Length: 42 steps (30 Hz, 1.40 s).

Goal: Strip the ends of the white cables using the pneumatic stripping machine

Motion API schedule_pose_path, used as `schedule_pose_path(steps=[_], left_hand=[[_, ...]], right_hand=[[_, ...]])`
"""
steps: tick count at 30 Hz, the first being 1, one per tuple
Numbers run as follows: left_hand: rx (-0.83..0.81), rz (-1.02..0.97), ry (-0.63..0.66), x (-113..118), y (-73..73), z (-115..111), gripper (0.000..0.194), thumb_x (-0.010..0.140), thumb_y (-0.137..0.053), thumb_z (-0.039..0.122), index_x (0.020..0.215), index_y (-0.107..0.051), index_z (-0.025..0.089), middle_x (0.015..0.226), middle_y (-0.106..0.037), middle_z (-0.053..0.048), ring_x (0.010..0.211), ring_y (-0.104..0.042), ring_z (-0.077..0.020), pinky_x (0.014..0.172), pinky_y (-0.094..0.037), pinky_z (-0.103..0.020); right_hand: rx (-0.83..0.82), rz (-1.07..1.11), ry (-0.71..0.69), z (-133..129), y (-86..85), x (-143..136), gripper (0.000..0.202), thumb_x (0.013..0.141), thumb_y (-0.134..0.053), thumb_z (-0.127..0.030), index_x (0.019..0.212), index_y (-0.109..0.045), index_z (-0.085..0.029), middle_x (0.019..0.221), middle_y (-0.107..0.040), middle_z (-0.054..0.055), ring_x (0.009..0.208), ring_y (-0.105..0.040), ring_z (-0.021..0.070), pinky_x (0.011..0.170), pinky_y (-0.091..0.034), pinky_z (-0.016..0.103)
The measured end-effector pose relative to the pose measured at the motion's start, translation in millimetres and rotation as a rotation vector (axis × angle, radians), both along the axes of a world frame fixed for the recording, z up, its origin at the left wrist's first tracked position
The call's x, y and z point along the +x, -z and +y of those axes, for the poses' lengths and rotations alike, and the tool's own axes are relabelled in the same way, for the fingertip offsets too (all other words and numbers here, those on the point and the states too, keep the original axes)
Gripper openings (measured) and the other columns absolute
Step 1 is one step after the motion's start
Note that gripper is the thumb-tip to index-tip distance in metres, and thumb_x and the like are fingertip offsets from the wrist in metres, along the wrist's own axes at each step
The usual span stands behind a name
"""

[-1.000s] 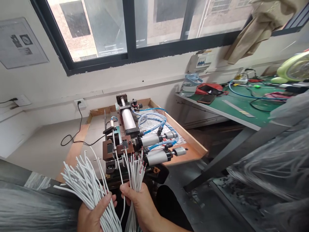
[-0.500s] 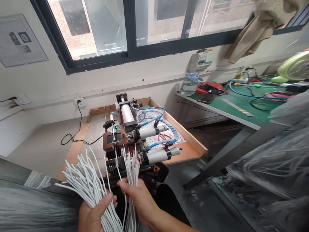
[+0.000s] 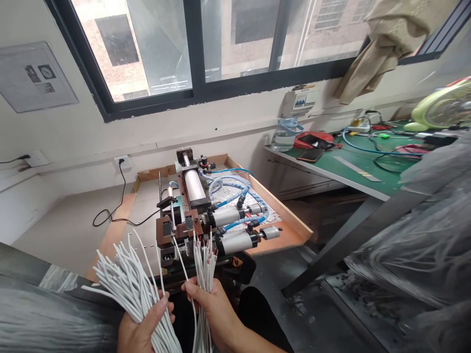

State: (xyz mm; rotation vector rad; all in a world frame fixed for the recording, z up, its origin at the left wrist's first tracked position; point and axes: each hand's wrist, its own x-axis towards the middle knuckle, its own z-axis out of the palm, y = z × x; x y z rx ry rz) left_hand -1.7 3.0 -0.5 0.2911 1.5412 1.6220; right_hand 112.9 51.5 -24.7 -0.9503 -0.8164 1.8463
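Observation:
My left hand (image 3: pixel 145 323) is closed around a thick bundle of white cables (image 3: pixel 127 284), whose cut ends fan out up and to the left. My right hand (image 3: pixel 213 309) grips a thinner bundle of white cables (image 3: pixel 204 274), several with reddish tips. Between my right thumb and finger runs a single white cable (image 3: pixel 183 262), its tip reaching the front of the machine (image 3: pixel 180 226). That machine has silver air cylinders; two of them (image 3: pixel 237 242) point right, with their rods showing at the outer ends. Whether the tip sits inside the jaws I cannot tell.
A wooden-edged tray (image 3: pixel 294 230) surrounds the machine, holding blue air hoses (image 3: pixel 235 198) and white scraps. To the right stands a green-topped table (image 3: pixel 353 171) with a water jug (image 3: pixel 287 135) and a phone (image 3: pixel 309 155). Plastic-wrapped cable bundles (image 3: pixel 412 255) flank me.
The rods of the two right-pointing cylinders now stick out to the right. Both hands keep their bundles, and the single cable's tip has shifted slightly left. The view has turned a little.

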Motion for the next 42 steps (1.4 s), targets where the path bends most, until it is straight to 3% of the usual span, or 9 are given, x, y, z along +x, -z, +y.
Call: schedule_pose_path(steps=[7, 12, 19, 24, 28, 34, 38, 42], left_hand=[[-0.026, -0.013, -0.001, -5.2, 1.6, 1.2, 0.034, 0.044, -0.075, 0.019, 0.072, -0.059, 0.011, 0.057, -0.063, -0.004, 0.054, -0.058, -0.0175, 0.052, -0.047, -0.028], [-0.004, 0.006, 0.048, -8.0, 4.6, 3.0, 0.031, 0.048, -0.073, 0.023, 0.073, -0.058, 0.012, 0.051, -0.059, -0.001, 0.049, -0.055, -0.0154, 0.051, -0.044, -0.028], [0.091, -0.028, 0.065, -6.5, 1.6, 4.8, 0.028, 0.052, -0.07, 0.022, 0.073, -0.054, 0.016, 0.046, -0.054, 0.003, 0.042, -0.049, -0.0126, 0.043, -0.039, -0.026], [0.112, -0.006, 0.017, -5.3, -2.2, 6.0, 0.029, 0.051, -0.071, 0.019, 0.075, -0.056, 0.015, 0.06, -0.062, -0.002, 0.056, -0.057, -0.0174, 0.047, -0.043, -0.027], [0.186, 0.056, 0.084, -3.9, -2.5, 5.6, 0.022, 0.056, -0.068, 0.02, 0.076, -0.059, 0.013, 0.071, -0.063, -0.005, 0.072, -0.059, -0.0229, 0.045, -0.041, -0.026], [0.205, 0.074, 0.105, 4.5, -8.4, -6.8, 0.02, 0.056, -0.068, 0.019, 0.074, -0.06, 0.011, 0.066, -0.063, -0.006, 0.061, -0.059, -0.0199, 0.043, -0.04, -0.026], [0.22, 0.085, 0.095, 7.1, -13.3, -20.6, 0.02, 0.053, -0.07, 0.017, 0.069, -0.059, 0.012, 0.059, -0.061, -0.002, 0.053, -0.057, -0.0159, 0.045, -0.041, -0.025], [0.233, 0.082, 0.099, 5.1, -16.8, -33.9, 0.023, 0.051, -0.07, 0.016, 0.07, -0.057, 0.013, 0.058, -0.06, 0.0, 0.051, -0.056, -0.015, 0.043, -0.04, -0.025]], right_hand=[[-0.002, 0.023, 0.064, -0.3, 4.8, -4.1, 0.024, 0.063, -0.062, -0.034, 0.069, -0.06, -0.011, 0.054, -0.046, -0.001, 0.052, -0.039, 0.0095, 0.052, -0.029, 0.022], [-0.024, 0.009, -0.02, 3.3, 1.6, -5.7, 0.022, 0.062, -0.062, -0.032, 0.06, -0.059, -0.01, 0.047, -0.043, -0.003, 0.045, -0.034, 0.0077, 0.046, -0.024, 0.021], [-0.013, 0.043, -0.035, 7.9, 4.9, -6.5, 0.019, 0.061, -0.062, -0.029, 0.061, -0.06, -0.011, 0.048, -0.043, -0.002, 0.046, -0.034, 0.0076, 0.045, -0.023, 0.021], [0.068, 0.116, -0.241, 5.5, 18.7, 4.8, 0.024, 0.063, -0.062, -0.034, 0.067, -0.062, -0.011, 0.051, -0.045, -0.001, 0.047, -0.035, 0.0077, 0.048, -0.023, 0.021], [0.083, 0.117, -0.395, -7.4, 26.4, 17.7, 0.025, 0.061, -0.065, -0.035, 0.066, -0.063, -0.011, 0.052, -0.048, 0.0, 0.05, -0.038, 0.0085, 0.051, -0.025, 0.022], [0.11, 0.058, -0.55, -30.2, 24.7, 27.6, 0.03, 0.059, -0.066, -0.04, 0.064, -0.063, -0.011, 0.053, -0.052, 0.001, 0.049, -0.039, 0.0088, 0.052, -0.027, 0.023], [0.115, 0.038, -0.448, -42.8, 25.0, 31.1, 0.027, 0.062, -0.064, -0.038, 0.061, -0.061, -0.011, 0.053, -0.052, 0.001, 0.051, -0.041, 0.0092, 0.053, -0.029, 0.023], [-0.004, 0.066, -0.12, -40.7, 34.3, 50.7, 0.022, 0.065, -0.062, -0.033, 0.074, -0.06, -0.013, 0.054, -0.051, -0.002, 0.048, -0.042, 0.0076, 0.049, -0.032, 0.02]])
